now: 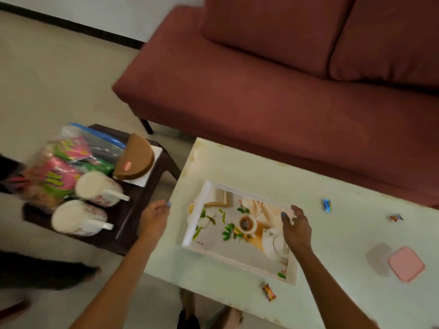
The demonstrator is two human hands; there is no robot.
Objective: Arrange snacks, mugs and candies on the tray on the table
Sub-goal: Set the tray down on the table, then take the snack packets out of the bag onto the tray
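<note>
Tray (pixel 215 251), frame centre on counter (pixel 344 233), bare. Our left hand (pixel 154 218) and right hand (pixel 297 227): open, empty. Mugs (pixel 95 188) lower left w/ snack packs (pixel 54 172); risk: tipping one, handle-side reach.

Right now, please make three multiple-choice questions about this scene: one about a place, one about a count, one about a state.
1. Where do the mugs stand?
A. on the tray
B. on the dark stool
C. on the sofa

2. How many wrapped candies lie on the table?
A. one
B. three
C. five

3. What does the tray hold?
A. nothing yet
B. both mugs
C. the snack bags

Answers:
1. B: both mugs stand on the dark stool, beside the snack bags.
2. B: a blue candy, a second and a red one lie on the table.
3. A: the tray shows only its printed picture; the right hand hovers over it.
</note>
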